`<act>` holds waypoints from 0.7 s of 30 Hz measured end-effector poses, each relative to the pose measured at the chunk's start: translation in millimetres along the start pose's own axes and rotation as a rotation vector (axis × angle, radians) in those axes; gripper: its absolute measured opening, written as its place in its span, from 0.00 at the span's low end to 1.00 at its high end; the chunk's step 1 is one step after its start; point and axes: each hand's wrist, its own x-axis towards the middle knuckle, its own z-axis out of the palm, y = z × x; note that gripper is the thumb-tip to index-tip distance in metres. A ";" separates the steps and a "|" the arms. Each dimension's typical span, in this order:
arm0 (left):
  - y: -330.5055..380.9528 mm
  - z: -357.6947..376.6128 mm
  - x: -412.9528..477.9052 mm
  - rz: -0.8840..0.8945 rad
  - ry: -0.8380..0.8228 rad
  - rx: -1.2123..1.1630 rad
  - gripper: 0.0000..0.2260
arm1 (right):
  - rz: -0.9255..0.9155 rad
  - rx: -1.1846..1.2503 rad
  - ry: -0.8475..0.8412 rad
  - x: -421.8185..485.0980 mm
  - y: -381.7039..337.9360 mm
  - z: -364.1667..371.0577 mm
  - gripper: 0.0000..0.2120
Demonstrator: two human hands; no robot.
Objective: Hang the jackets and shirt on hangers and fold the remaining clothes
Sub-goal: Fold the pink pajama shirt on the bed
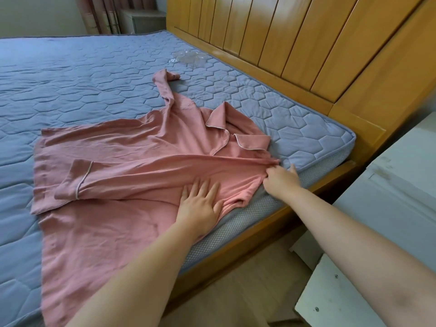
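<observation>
- On the blue mattress (pixel 70 79), by its near right edge: pink pajama shirt (pixel 132 161) spread out, collar to the right.
- Pressing it flat: left hand (pixel 200 204), fingers straight; right hand (pixel 280 180) pinches a shoulder fold.
- Looks soft, light and limp, so it probably creeps; hold it at the seams or shoulders.

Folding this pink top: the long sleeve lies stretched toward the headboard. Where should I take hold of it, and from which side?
Probably pinch the cuff at the far end of the sleeve, reaching over the pink top from the near edge of the mattress. The cuff is curled over on itself, which gives an edge to pinch. Below it the sleeve lies narrow and bunched.
</observation>
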 end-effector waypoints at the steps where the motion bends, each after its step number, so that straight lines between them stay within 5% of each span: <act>1: 0.1 1.1 -1.1 0.004 0.017 -0.002 0.26 | 0.041 -0.009 0.044 1.9 -11.3 -10.8 0.19; 4: 0.6 3.0 0.9 0.015 0.051 -0.040 0.28 | -0.115 0.166 0.199 0.3 -59.9 -22.2 0.24; 7: -17.2 -2.1 -2.1 0.065 0.049 -0.091 0.28 | -0.261 0.195 -0.105 -15.5 -76.0 8.8 0.26; 14: -127.3 -25.2 -24.7 -0.133 0.057 0.157 0.26 | -0.041 0.021 -0.361 -9.2 -99.7 -14.6 0.29; 17: -129.9 -27.2 -34.4 -0.066 0.227 0.033 0.29 | -0.060 -0.070 -0.270 -18.6 -156.7 -50.4 0.23; 19: -130.1 -27.4 -40.7 -0.006 0.418 -0.122 0.27 | -0.125 0.173 -0.079 -23.4 -194.1 -52.0 0.22; 21: -140.7 -31.8 -45.7 -0.043 0.631 -0.197 0.19 | -0.167 0.363 -0.075 -36.1 -221.9 -33.1 0.25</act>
